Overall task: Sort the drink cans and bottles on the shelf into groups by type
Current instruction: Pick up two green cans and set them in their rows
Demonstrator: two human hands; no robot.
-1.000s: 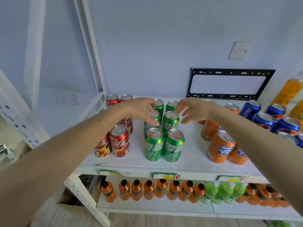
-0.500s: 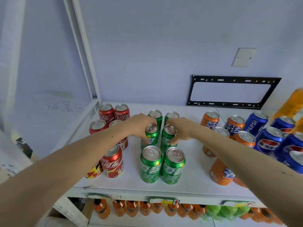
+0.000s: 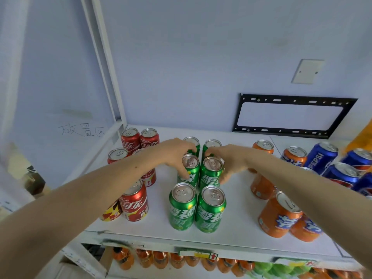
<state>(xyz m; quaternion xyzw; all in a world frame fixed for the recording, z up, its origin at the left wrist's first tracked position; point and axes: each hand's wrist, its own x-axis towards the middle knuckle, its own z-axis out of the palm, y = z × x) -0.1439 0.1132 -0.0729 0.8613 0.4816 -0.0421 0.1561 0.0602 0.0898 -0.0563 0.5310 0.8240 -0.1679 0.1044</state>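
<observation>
Green Sprite cans stand in two columns in the middle of the white shelf (image 3: 237,228). My left hand (image 3: 173,154) wraps the left middle green can (image 3: 190,174). My right hand (image 3: 229,160) wraps the right middle green can (image 3: 212,176). Two more green cans (image 3: 198,210) stand in front, and two others (image 3: 201,144) behind are partly hidden by my fingers. Red Coca-Cola cans (image 3: 138,137) are grouped at the left, orange Fanta cans (image 3: 279,216) right of centre, blue Pepsi cans (image 3: 322,158) at the far right.
Orange and green bottles (image 3: 181,260) line the lower shelf. A white upright post (image 3: 104,61) rises at the back left. A black wall bracket (image 3: 291,115) hangs behind the shelf. Orange bottles (image 3: 362,137) show at the right edge.
Both hands came down from above the back green cans and closed around the two middle green cans. The camera moved closer and tilted up.
</observation>
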